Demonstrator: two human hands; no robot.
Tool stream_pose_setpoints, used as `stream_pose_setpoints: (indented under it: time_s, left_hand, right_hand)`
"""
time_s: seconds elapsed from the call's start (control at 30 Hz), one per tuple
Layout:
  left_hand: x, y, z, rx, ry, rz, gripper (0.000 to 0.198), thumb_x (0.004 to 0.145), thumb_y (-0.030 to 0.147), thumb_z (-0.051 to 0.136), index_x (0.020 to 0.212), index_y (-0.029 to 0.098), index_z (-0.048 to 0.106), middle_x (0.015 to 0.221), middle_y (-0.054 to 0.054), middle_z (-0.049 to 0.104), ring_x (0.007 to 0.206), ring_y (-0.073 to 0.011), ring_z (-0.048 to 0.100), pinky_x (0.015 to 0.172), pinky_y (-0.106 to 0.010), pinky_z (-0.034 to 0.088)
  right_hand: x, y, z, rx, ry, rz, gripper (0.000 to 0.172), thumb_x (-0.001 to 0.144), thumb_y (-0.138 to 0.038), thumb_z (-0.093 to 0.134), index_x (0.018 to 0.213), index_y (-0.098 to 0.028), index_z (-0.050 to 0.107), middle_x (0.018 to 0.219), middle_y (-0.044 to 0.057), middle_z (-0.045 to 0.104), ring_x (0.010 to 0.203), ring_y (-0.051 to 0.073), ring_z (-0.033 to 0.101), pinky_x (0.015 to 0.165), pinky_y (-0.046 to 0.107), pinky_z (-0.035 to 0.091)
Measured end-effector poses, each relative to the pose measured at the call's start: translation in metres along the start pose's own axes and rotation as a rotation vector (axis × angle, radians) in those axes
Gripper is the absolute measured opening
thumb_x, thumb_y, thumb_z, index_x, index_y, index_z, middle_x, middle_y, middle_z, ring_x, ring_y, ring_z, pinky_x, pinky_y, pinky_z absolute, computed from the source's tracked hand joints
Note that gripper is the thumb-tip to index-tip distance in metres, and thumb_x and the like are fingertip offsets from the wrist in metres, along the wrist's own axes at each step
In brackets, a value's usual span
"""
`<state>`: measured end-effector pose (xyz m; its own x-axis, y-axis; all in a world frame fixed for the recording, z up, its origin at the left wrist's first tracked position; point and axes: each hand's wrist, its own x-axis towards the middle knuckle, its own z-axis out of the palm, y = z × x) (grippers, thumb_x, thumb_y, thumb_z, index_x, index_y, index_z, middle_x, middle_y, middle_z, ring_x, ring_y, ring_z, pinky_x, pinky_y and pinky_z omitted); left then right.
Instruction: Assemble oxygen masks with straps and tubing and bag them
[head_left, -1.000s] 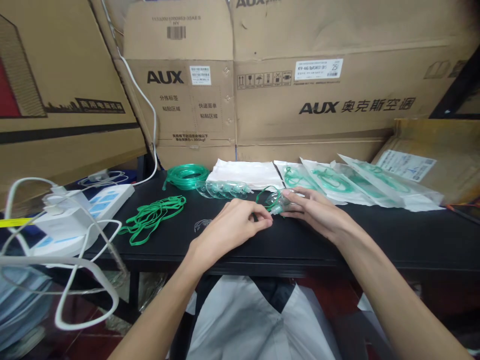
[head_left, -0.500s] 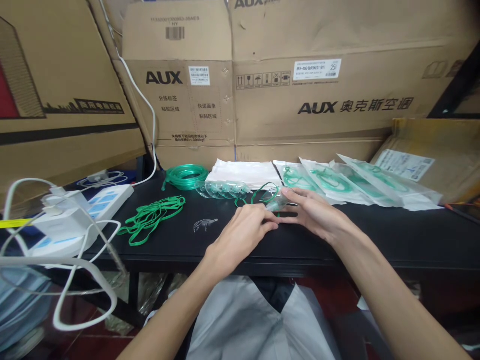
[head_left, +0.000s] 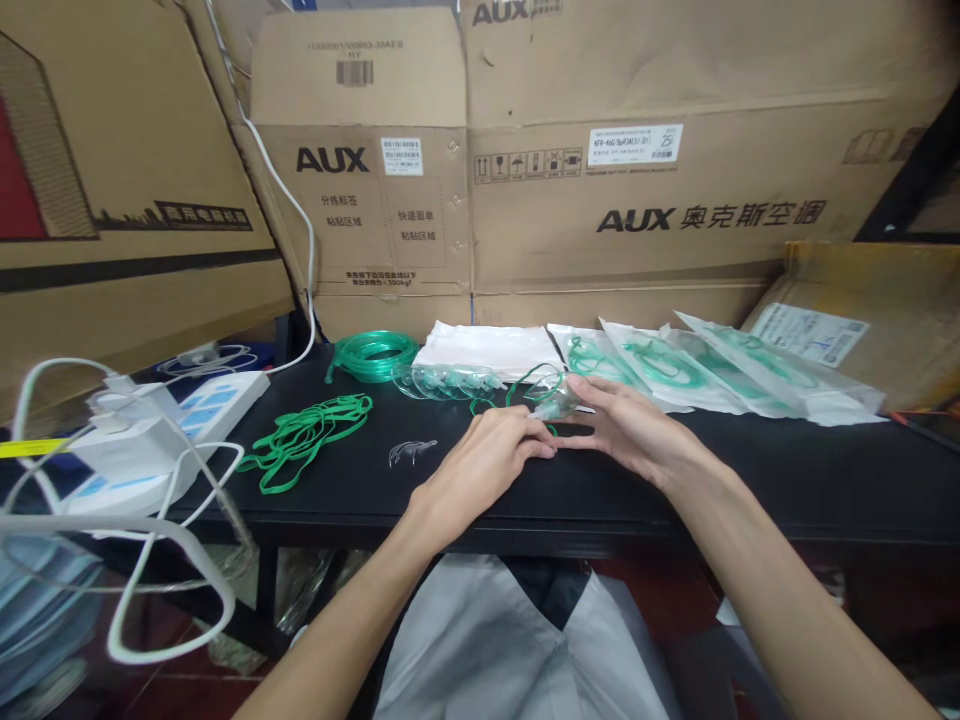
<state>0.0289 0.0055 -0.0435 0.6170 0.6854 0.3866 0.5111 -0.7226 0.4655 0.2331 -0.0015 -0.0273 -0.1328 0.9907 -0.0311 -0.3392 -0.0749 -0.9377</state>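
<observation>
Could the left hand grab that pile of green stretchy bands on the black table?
Probably yes. The left hand lies on the black table right of the loose green elastic bands; only a small clear plastic piece lies between them.

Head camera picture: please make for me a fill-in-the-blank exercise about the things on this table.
The left hand and the right hand meet at a clear mask on a table that is ____ in colour.
The loose bands lying left of the hands are ____ in colour.
The cardboard boxes behind the table bear the brand name ____.
Missing words: black; green; AUX.
</observation>
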Motion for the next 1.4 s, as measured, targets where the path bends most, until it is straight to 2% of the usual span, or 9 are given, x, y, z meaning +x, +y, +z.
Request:
stream_pose_setpoints:
  time_s: [0.1, 0.2, 0.37, 0.47, 0.6, 0.77, 0.9, 1.1, 1.4]
  left_hand:
    - [0.000, 0.005, -0.011, -0.097, -0.041, -0.005, 0.018, 0.098, 0.032, 0.062, 0.098, 0.025, 0.078, 0.103, -0.002, 0.076, 0.099, -0.0224, 0.069, 0.091, -0.032, 0.048]
    - [-0.002, 0.010, -0.026, -0.247, -0.103, -0.093, 0.020, 0.097, 0.038, 0.063, 0.099, 0.024, 0.076, 0.091, -0.002, 0.078, 0.081, -0.0191, 0.070, 0.075, -0.028, 0.051]
    - [-0.005, 0.009, -0.047, -0.464, -0.063, -0.125, 0.018, 0.098, 0.036, 0.061, 0.096, 0.020, 0.070, 0.101, -0.004, 0.080, 0.080, -0.0161, 0.071, 0.078, -0.027, 0.053]
    - [-0.005, 0.006, -0.053, -0.355, 0.047, -0.102, 0.025, 0.099, 0.042, 0.061, 0.101, 0.022, 0.076, 0.102, -0.004, 0.080, 0.090, -0.0192, 0.072, 0.084, -0.029, 0.052]
    - [-0.005, 0.008, -0.055, -0.174, 0.225, -0.004, 0.025, 0.101, 0.039, 0.060, 0.114, 0.029, 0.080, 0.120, -0.001, 0.077, 0.113, -0.0221, 0.069, 0.097, -0.030, 0.048]
    - [-0.005, 0.013, -0.050, -0.092, 0.354, -0.042, 0.017, 0.097, 0.033, 0.067, 0.105, 0.029, 0.081, 0.110, 0.002, 0.080, 0.104, -0.0222, 0.073, 0.094, -0.030, 0.049]
    - [-0.004, 0.016, -0.049, -0.049, 0.356, -0.029, 0.012, 0.096, 0.032, 0.069, 0.093, 0.027, 0.080, 0.101, 0.004, 0.081, 0.094, -0.0201, 0.073, 0.087, -0.029, 0.050]
    - [-0.004, 0.016, -0.046, -0.007, 0.375, 0.026, 0.013, 0.098, 0.029, 0.068, 0.095, 0.028, 0.080, 0.102, 0.006, 0.081, 0.096, -0.0179, 0.072, 0.090, -0.028, 0.050]
    - [-0.003, 0.014, -0.045, 0.020, 0.349, 0.065, 0.010, 0.098, 0.027, 0.068, 0.096, 0.028, 0.079, 0.103, 0.008, 0.080, 0.097, -0.0150, 0.071, 0.090, -0.026, 0.048]
  right_hand:
    - [0.000, -0.005, -0.005, -0.004, -0.002, -0.061, 0.016, 0.087, -0.031, 0.080, 0.092, -0.023, 0.067, 0.098, 0.002, 0.073, 0.095, 0.024, 0.073, 0.091, 0.053, 0.063]
    - [-0.005, -0.013, -0.010, -0.079, -0.009, -0.153, 0.026, 0.083, -0.031, 0.083, 0.106, -0.025, 0.070, 0.101, 0.002, 0.072, 0.096, 0.024, 0.072, 0.093, 0.053, 0.062]
    - [-0.019, -0.025, -0.014, -0.352, -0.064, -0.305, 0.041, 0.082, -0.035, 0.084, 0.120, -0.027, 0.072, 0.113, 0.005, 0.070, 0.109, 0.026, 0.068, 0.098, 0.049, 0.060]
    - [-0.024, -0.028, -0.012, -0.469, -0.078, -0.370, 0.046, 0.082, -0.039, 0.084, 0.124, -0.028, 0.071, 0.129, 0.007, 0.067, 0.119, 0.028, 0.064, 0.101, 0.048, 0.057]
    - [-0.026, -0.030, -0.007, -0.601, -0.083, -0.428, 0.045, 0.081, -0.041, 0.085, 0.122, -0.028, 0.072, 0.137, 0.006, 0.067, 0.128, 0.030, 0.061, 0.113, 0.048, 0.047]
    - [-0.030, -0.031, 0.000, -0.687, -0.146, -0.443, 0.041, 0.081, -0.041, 0.085, 0.118, -0.029, 0.075, 0.129, 0.004, 0.072, 0.125, 0.029, 0.064, 0.117, 0.047, 0.043]
    - [-0.032, -0.032, 0.001, -0.697, -0.172, -0.432, 0.041, 0.081, -0.040, 0.086, 0.119, -0.029, 0.075, 0.125, 0.003, 0.074, 0.122, 0.028, 0.066, 0.116, 0.044, 0.045]
    - [-0.031, -0.032, 0.000, -0.679, -0.246, -0.401, 0.040, 0.078, -0.035, 0.089, 0.115, -0.032, 0.076, 0.120, 0.000, 0.076, 0.116, 0.026, 0.070, 0.106, 0.037, 0.053]
    - [-0.029, -0.029, -0.002, -0.671, -0.304, -0.374, 0.038, 0.080, -0.030, 0.087, 0.117, -0.034, 0.076, 0.121, -0.001, 0.074, 0.112, 0.024, 0.069, 0.100, 0.037, 0.055]
